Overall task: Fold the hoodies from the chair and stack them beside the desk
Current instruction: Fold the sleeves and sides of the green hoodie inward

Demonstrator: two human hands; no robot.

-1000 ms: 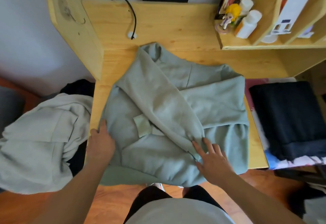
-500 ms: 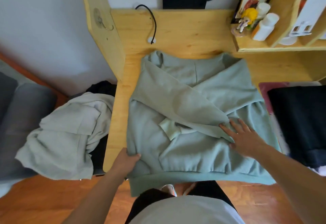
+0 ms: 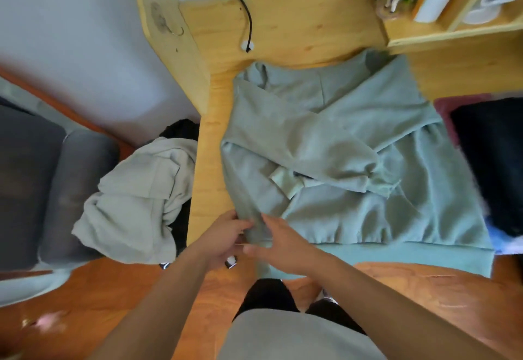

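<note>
Fleece: the sage-green hoodie (image 3: 353, 144) lies flat on the wooden tabletop (image 3: 283, 19), both sleeves crossed over the chest, its waistband hanging off the near edge.
Left hand (image 3: 223, 235): fingers curled round the near left corner of the hem, gripping the cloth.
Right hand (image 3: 278, 242): fingers mostly straight, laid against the same corner just beside the left; whether the thumb pinches the fabric cannot be told.
Step in hand: probably taking the left side inward over the crossed sleeves.
Doing it well: lift the edge along its whole length, not the corner alone, so the fold line runs straight from hem to shoulder; keep the sleeves pinned under the new layer; smooth outward from the crease before the next fold.
Risk: the overhanging waistband could drag the body toward the floor.
Waiting: a pale grey hoodie (image 3: 135, 201) is heaped on the chair at left.
Stack: dark folded clothes (image 3: 492, 161) sit beside the tabletop at right.
</note>
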